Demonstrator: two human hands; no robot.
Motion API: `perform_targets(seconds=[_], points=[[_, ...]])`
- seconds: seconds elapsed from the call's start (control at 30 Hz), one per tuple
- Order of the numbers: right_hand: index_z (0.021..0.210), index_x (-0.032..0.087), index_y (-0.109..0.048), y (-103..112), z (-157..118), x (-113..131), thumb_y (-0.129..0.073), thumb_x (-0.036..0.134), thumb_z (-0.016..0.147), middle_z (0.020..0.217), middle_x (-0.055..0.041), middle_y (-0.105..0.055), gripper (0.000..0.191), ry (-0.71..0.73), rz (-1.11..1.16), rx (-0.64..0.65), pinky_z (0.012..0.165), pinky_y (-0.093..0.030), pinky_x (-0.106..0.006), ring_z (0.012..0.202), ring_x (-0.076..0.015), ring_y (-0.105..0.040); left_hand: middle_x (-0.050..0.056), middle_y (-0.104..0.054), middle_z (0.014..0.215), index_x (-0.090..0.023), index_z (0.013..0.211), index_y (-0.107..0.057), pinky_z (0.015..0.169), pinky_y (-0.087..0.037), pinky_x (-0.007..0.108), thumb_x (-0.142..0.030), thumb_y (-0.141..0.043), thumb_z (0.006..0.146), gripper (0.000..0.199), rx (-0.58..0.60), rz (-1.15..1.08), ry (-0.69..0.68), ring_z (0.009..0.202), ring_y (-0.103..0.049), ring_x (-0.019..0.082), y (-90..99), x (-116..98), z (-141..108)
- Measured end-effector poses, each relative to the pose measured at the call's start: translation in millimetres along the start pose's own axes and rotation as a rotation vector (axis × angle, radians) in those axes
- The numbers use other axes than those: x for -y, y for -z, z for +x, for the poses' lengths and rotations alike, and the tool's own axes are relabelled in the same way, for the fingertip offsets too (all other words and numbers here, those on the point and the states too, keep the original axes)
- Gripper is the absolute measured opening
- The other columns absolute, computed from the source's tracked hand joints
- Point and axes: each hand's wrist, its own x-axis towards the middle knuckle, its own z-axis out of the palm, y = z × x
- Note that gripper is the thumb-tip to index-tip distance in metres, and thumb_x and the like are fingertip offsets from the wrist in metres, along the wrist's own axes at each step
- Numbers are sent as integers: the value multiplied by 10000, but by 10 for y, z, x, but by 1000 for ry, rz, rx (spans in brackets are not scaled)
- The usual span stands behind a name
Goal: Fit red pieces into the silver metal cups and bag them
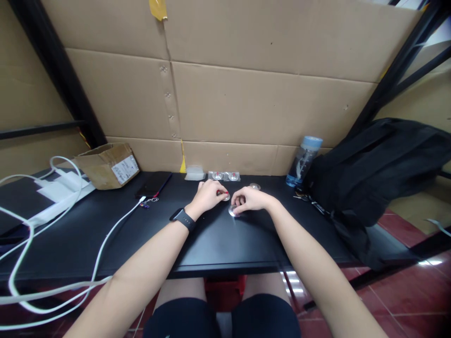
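Note:
My left hand (pixel 210 194), with a black watch on its wrist, is closed at the fingertips on a small round silvery disc with a red mark (pixel 226 197). Just to its right, my right hand (pixel 248 199) pinches a shiny clear round disc (pixel 232 211) low over the black table (pixel 211 249). Its lower edge seems to touch the tabletop. Behind my right hand lies another clear round piece (pixel 255 186), partly hidden. Two small clear packets with round, red-marked pieces, a left packet (pixel 216 175) and a right packet (pixel 232 176), lie along the cardboard wall.
Left of the packets is a translucent whitish packet (pixel 195 173). A phone (pixel 153 184), an open cardboard box (pixel 109 166) and white cables (pixel 109 234) occupy the left side. On the right stand a water bottle (pixel 303 162) and a black backpack (pixel 369 178), with keys (pixel 301 193) beside them.

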Motion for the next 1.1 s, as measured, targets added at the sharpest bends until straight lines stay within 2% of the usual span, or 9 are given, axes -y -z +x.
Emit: perform_targets(seconds=[0.17, 0.37, 0.47, 0.6, 0.67, 0.73, 0.83, 0.97, 1.1], points=[[873, 199, -821, 16, -11, 5, -903, 424, 634, 750, -11, -752, 338, 21, 5, 38, 623, -476, -223, 673, -155, -672, 13, -799, 953, -344, 912, -822, 939, -421, 397, -355, -701, 876, 127, -24, 4, 19, 979, -648, 261, 26, 37, 11], [808, 197, -803, 23, -20, 32, -761, 228, 796, 714, -15, -764, 53, -37, -67, -1, 637, -474, -235, 658, -160, -683, 4, -792, 881, -297, 866, -785, 918, -418, 382, -314, -726, 867, 61, -52, -48, 52, 907, -669, 238, 39, 25, 14], [752, 192, -767, 3, -4, 49, -725, 140, 797, 702, -13, -746, 81, -64, -155, -89, 637, -441, -240, 631, -148, -647, 1, -791, 880, -277, 856, -764, 891, -426, 374, -290, -720, 870, 48, -45, -40, 64, 888, -677, 229, 48, 21, 18], [798, 188, -739, -28, 47, 57, -670, 129, 838, 722, -18, -722, 99, -101, -173, -361, 670, -432, -254, 643, -143, -617, 1, -792, 869, -265, 853, -748, 854, -463, 356, -281, -705, 867, 48, -46, -58, 97, 855, -702, 222, 51, 10, 17], [823, 183, -726, -41, 75, 58, -657, 158, 863, 704, -15, -709, 83, -134, -109, -463, 665, -445, -258, 629, -143, -619, 3, -793, 878, -265, 857, -746, 848, -489, 344, -283, -699, 862, 50, -51, -132, 135, 857, -719, 218, 37, -1, 18], [818, 179, -706, -61, 103, 56, -652, 174, 876, 690, -14, -707, 79, -157, -3, -500, 654, -469, -254, 622, -143, -643, 6, -794, 890, -261, 858, -743, 855, -512, 335, -294, -696, 859, 57, -60, -243, 176, 875, -734, 218, 16, -11, 23], [833, 178, -671, -117, 142, 55, -653, 204, 893, 750, -33, -733, 69, -177, 242, -516, 638, -527, -241, 682, -155, -711, 18, -796, 902, -244, 849, -732, 886, -536, 337, -311, -702, 845, 74, -79, -392, 199, 891, -750, 223, -15, -15, 37], [847, 171, -617, -196, 170, 75, -697, 288, 899, 998, -82, -743, 151, -178, 610, -503, 605, -595, -226, 745, -159, -763, 36, -798, 930, -229, 851, -721, 911, -553, 357, -325, -702, 831, 100, -99, -467, 188, 917, -756, 235, -36, 9, 47], [966, 186, -645, -198, 144, 102, -769, 302, 858, 1055, -70, -724, 201, -140, 787, -493, 629, -629, -238, 732, -154, -771, 49, -797, 939, -220, 861, -713, 922, -558, 371, -343, -707, 829, 127, -84, -520, 193, 917, -757, 237, -54, 37, 45]])
